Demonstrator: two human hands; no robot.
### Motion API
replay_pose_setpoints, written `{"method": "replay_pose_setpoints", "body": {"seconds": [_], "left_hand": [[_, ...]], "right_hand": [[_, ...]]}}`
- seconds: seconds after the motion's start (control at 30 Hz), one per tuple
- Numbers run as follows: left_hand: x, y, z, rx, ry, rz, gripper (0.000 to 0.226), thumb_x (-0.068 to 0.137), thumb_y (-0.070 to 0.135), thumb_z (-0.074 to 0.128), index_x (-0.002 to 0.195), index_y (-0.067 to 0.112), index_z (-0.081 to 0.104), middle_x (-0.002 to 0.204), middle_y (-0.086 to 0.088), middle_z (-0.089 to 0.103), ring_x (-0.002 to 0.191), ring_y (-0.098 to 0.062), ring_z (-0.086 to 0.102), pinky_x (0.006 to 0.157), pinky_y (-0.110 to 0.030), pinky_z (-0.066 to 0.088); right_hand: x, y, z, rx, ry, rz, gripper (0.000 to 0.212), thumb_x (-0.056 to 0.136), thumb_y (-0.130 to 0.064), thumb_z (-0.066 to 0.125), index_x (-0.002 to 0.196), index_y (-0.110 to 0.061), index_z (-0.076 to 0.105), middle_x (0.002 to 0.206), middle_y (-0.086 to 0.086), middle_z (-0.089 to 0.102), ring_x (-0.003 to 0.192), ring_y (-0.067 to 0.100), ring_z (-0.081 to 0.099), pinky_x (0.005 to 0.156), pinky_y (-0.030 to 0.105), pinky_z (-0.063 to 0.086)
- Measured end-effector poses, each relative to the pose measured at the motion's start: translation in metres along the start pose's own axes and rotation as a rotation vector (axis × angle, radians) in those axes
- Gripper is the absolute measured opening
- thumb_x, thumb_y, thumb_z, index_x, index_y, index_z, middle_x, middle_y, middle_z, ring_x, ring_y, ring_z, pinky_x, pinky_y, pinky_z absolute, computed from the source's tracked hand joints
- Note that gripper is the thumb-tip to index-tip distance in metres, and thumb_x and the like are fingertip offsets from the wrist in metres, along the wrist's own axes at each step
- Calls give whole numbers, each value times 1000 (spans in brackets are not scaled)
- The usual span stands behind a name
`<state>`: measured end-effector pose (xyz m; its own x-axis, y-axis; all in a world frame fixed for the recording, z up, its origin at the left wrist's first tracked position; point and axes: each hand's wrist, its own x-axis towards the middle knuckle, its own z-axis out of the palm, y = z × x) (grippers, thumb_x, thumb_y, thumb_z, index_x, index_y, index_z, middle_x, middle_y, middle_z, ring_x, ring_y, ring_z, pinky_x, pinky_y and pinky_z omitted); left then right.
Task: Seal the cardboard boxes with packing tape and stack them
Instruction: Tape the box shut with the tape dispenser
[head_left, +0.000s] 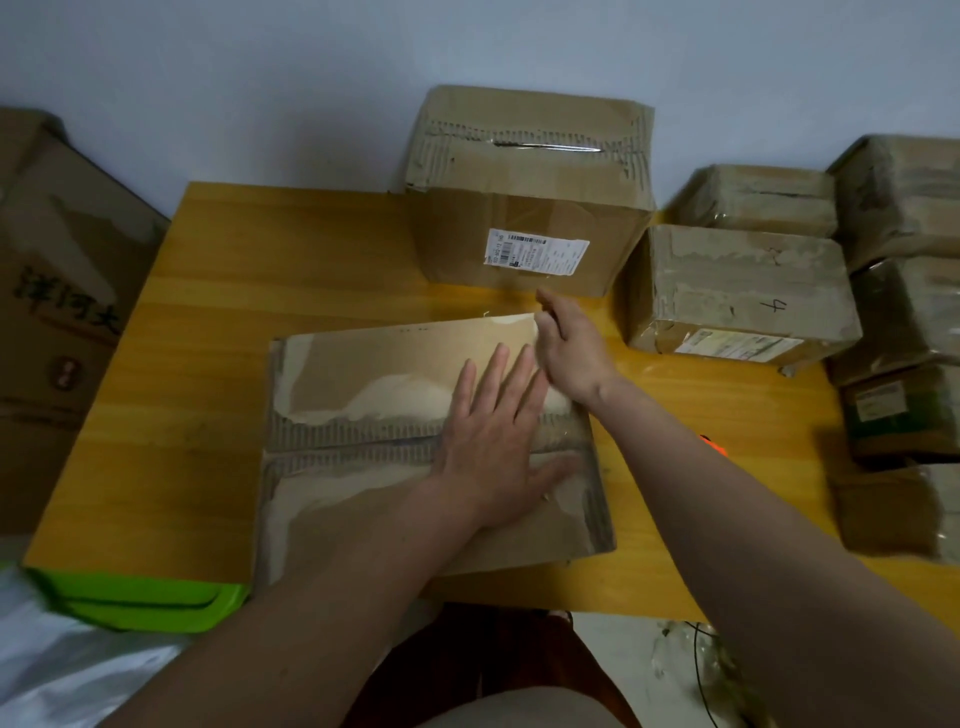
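A worn cardboard box (358, 415) lies on the yellow wooden table (234, 291) in front of me, its top flaps closed along a middle seam. My left hand (498, 447) lies flat on the seam near the box's right end, fingers spread. My right hand (569, 348) rests at the far right corner of the top, fingers curled at the flap's edge; whether it pinches tape or the flap, I cannot tell. An orange object (712, 446) peeks out behind my right forearm.
A larger labelled box (530, 208) stands at the table's far edge. Several taped boxes (737, 291) are stacked at the right, reaching the table's right edge. A big printed carton (57, 291) stands left of the table. Green trays (140, 597) sit under the near left corner.
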<state>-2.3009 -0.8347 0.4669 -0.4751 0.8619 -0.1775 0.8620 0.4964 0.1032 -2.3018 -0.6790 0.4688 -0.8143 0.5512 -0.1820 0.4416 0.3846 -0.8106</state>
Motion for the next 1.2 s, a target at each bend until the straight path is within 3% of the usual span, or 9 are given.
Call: {"method": "replay_pose_setpoints", "body": {"seconds": [0.1, 0.43, 0.63, 0.73, 0.8, 0.9, 1.03, 1.13, 1.2], "left_hand": [[0, -1, -1, -14, 22, 6, 80, 90, 65, -2, 155, 17, -8, 161, -5, -19, 146, -26, -25, 118, -52, -9], [-1, 3, 0, 10, 32, -21, 72, 92, 54, -2, 153, 18, -13, 159, -4, -24, 144, -25, -29, 118, -51, -10], [-1, 3, 0, 45, 17, -31, 71, 91, 57, -6, 150, 20, -19, 158, -3, -28, 144, -25, -28, 118, -49, -12], [-1, 3, 1, 36, 13, -35, 74, 87, 57, -12, 151, 21, -18, 158, -2, -26, 145, -25, -27, 119, -49, -12], [-1, 3, 1, 37, 16, -35, 74, 87, 58, -12, 151, 21, -18, 159, -2, -25, 145, -25, -26, 119, -49, -11], [0, 2, 0, 51, 14, -37, 71, 91, 57, -7, 151, 21, -17, 159, -2, -24, 146, -25, -25, 119, -49, -10], [1, 2, -1, 60, -2, -48, 70, 95, 57, 2, 152, 21, -17, 159, -2, -25, 145, -25, -25, 119, -49, -11], [5, 1, -1, 47, -14, -98, 71, 95, 58, 3, 152, 20, -16, 159, -3, -25, 145, -26, -26, 119, -49, -11], [10, -3, -6, 3, -52, -156, 71, 96, 59, 5, 152, 20, -16, 159, -3, -26, 145, -26, -27, 119, -49, -11]], "right_hand": [[10, 0, -5, 155, -74, 155, 49, 103, -24, 35, 149, -10, 27, 152, 7, 35, 140, 18, 30, 110, 22, 21], [-59, 20, -1, 235, -65, 116, 50, 104, -24, 32, 151, -15, 21, 154, 3, 31, 141, 16, 29, 113, 24, 22], [-140, 39, -1, 239, -80, 82, 45, 103, -18, 34, 148, -17, 29, 139, -8, 42, 126, 4, 40, 91, -4, 26], [-176, 41, 9, 253, 104, 104, 36, 102, -17, 38, 137, -16, 49, 126, -7, 58, 112, 6, 53, 91, 11, 40], [-183, 32, 26, 431, 310, 180, 28, 102, -18, 40, 113, -13, 66, 104, -3, 68, 96, 7, 60, 82, 23, 47], [-165, 17, 43, 807, 688, 554, 41, 102, -29, 39, 80, -17, 71, 84, 1, 71, 84, 18, 65, 74, 27, 52], [-148, 21, 50, 1065, 827, 772, 46, 99, -36, 39, 101, -3, 72, 91, -18, 63, 94, 13, 62, 95, 36, 49], [-140, 15, 42, 1079, 848, 728, 48, 99, -38, 38, 90, -5, 71, 89, -12, 59, 77, -4, 56, 79, 24, 49], [-129, 17, 37, 1195, 795, 756, 48, 99, -45, 37, 98, -6, 65, 91, -2, 62, 75, 4, 61, 65, 22, 49]]}}
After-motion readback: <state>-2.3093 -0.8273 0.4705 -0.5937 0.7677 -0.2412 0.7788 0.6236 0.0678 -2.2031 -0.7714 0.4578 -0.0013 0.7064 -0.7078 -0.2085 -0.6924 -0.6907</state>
